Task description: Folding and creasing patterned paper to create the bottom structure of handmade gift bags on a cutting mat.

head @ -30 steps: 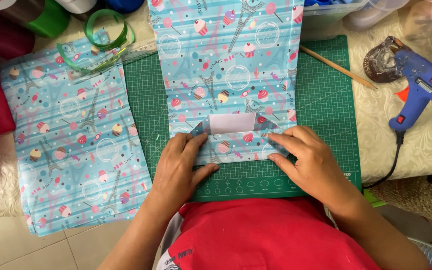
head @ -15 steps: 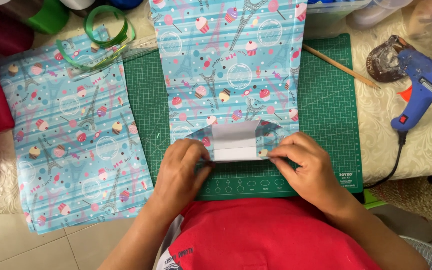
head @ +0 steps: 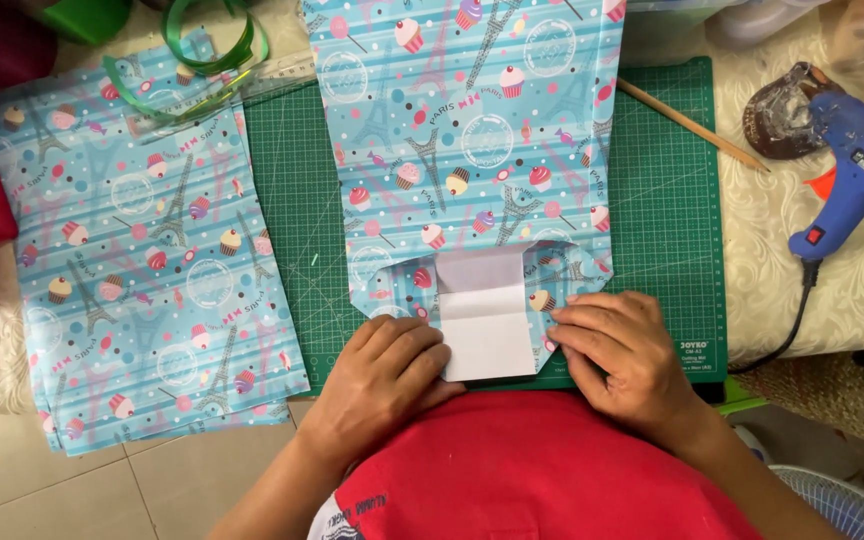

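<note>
Both hands flat: we pin the patterned paper bag (head: 467, 150) on the green cutting mat (head: 667, 200), left hand (head: 382, 375) and right hand (head: 622, 350) with fingers extended, gripping nothing, flanking the white bottom flap (head: 485, 325); we press creases evenly, keeping edges square.

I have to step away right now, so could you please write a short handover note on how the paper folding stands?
Left hand presses the left side of the opened fold; right hand pins the right side.
The patterned wrapping paper lies on the green cutting mat, its near end opened into a flap with the white inside showing.
Done: end opened, side corners folded in.
Left: flap unsealed; blue glue gun lies untouched at right.
</note>
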